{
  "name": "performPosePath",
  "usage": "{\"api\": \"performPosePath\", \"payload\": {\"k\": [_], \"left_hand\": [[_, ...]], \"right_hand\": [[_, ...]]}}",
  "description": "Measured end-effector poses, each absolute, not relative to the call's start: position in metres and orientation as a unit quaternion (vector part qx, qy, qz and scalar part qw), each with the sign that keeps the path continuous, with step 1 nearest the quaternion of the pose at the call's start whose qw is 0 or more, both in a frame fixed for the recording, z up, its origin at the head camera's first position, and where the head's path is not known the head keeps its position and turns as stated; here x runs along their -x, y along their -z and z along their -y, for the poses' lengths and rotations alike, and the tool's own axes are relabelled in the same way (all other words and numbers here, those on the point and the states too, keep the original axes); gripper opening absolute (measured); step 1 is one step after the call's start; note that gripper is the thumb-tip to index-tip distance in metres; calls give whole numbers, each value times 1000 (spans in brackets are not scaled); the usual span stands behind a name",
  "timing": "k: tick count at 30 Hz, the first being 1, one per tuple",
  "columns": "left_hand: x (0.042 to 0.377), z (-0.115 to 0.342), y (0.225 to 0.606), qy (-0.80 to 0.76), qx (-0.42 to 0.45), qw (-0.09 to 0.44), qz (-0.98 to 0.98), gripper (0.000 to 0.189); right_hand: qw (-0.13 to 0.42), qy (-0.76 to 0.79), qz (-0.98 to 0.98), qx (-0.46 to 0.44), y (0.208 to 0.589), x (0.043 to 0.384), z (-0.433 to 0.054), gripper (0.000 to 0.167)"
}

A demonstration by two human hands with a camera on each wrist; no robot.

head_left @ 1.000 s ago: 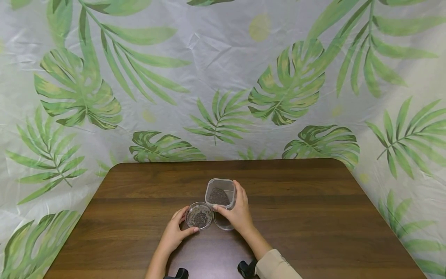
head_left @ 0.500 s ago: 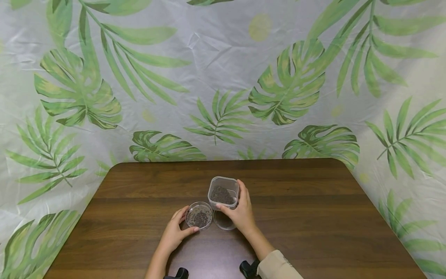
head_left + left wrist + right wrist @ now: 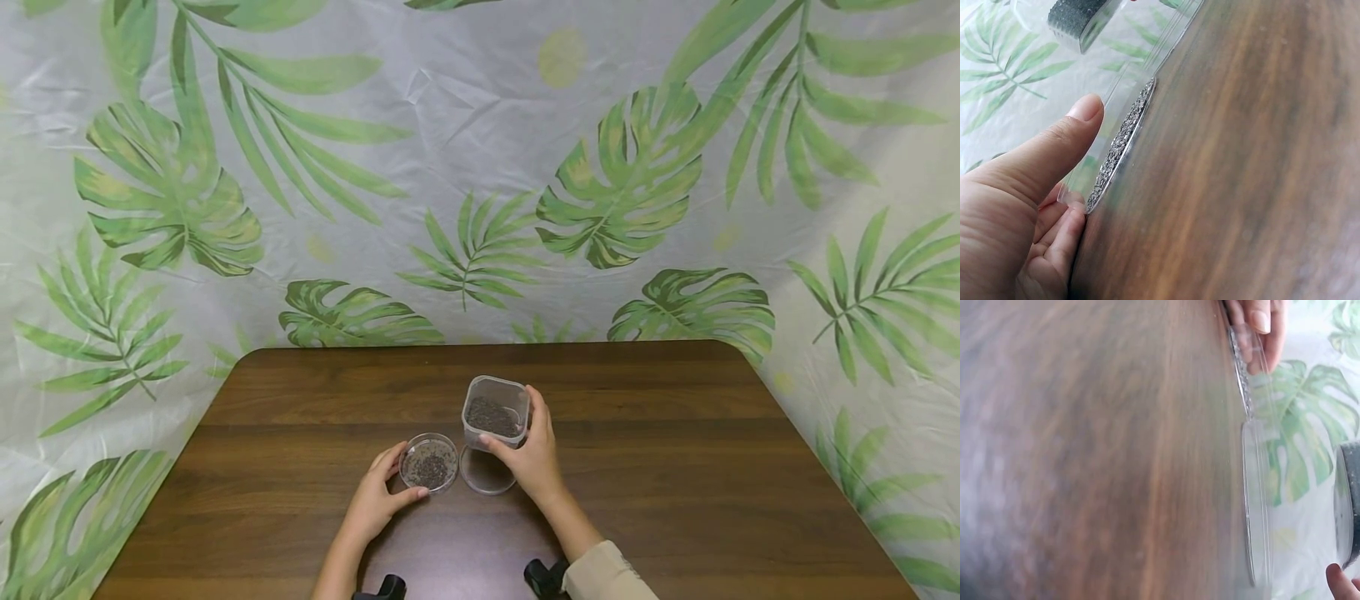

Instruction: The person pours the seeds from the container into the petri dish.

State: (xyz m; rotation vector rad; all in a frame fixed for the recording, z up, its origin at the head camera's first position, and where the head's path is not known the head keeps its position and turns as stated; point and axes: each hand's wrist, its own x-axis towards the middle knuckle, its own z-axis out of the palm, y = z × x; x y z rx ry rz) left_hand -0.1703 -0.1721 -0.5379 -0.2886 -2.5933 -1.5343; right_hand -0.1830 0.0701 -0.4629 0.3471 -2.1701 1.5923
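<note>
My left hand grips the side of a clear petri dish lying on the table, thumb at the near edge and fingers at the far left. In the left wrist view, a thin layer of dark grey grit covers the dish floor. My right hand holds a translucent square plastic tub, tilted and raised above the table. Dark grit is heaped inside the tub. Below it lies a second clear round dish or lid, right beside the filled dish.
The brown wooden table spreads out on every side of the dishes. A leaf-printed curtain hangs behind its far edge. Black wrist straps show near the bottom.
My right hand has carried the tub rightward, away from the filled petri dish, so more of the second dish shows. My left hand has stayed on its dish.
</note>
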Motion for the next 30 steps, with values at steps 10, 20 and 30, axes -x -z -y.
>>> {"api": "performPosePath", "payload": {"k": [10,20,30], "left_hand": [[170,172,538,506,92,57,856,82],[170,172,537,501,94,63,858,81],[170,172,537,502,95,64,858,82]], "right_hand": [[220,-572,781,-118,464,183,-79,89],[233,-569,781,-107,468,185,-91,90],[241,-550,796,-77,502,203,-113,95]]}}
